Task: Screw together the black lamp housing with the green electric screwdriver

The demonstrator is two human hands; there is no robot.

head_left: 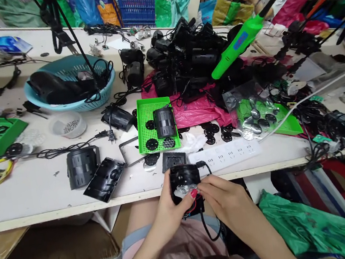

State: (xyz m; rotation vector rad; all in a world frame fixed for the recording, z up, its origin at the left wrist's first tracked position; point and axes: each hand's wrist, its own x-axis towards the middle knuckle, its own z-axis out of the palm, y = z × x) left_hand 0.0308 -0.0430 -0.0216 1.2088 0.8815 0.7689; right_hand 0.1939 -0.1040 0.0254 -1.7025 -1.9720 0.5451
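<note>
My left hand (171, 207) is wrapped around an open black plastic housing (183, 172) just off the table's front edge, with the thumb lying over its face. Inside the housing sits a clear plastic piece (183, 189), and thin red and blue wires show below it. My right hand (230, 201) pinches the right end of that clear piece. A black cable (209, 232) loops down from the housing under my right hand. Just beyond the housing lie a square black part (173, 160) and a white power strip (225, 156).
A green perforated tray (141, 127) holds a black ribbed housing (165, 122). Leftward are another housing (82, 166), a black panel (105, 179), a bowl of screws (68, 126) and a blue basket (73, 105). A green rod-shaped tool (235, 48) hangs above a pile of black devices (186, 49).
</note>
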